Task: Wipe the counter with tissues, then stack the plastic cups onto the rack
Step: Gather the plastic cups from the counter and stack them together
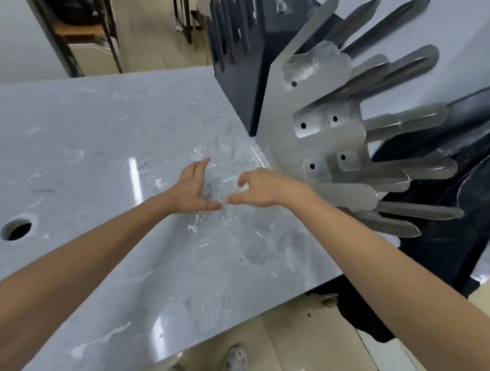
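Several clear plastic cups point(232, 224) lie on their sides on the grey marble counter point(97, 136); they are transparent and hard to tell apart. My left hand point(195, 188) presses its straight fingers against one side of a clear cup point(218, 183). My right hand point(256, 189) curls around the cup's other side, thumb and forefinger pinched, and the two thumbs nearly touch. The metal rack point(274, 107) with several flat prongs stands just right of my hands. One clear cup point(322, 58) sits over an upper prong. No tissue is in view.
A round hole point(19, 229) is cut in the counter at the left. A dark slotted stand point(245, 70) rises behind the rack. Black cloth point(449, 255) hangs off the counter's right end. The counter's front edge runs diagonally, with tiled floor and my shoes point(236, 362) below.
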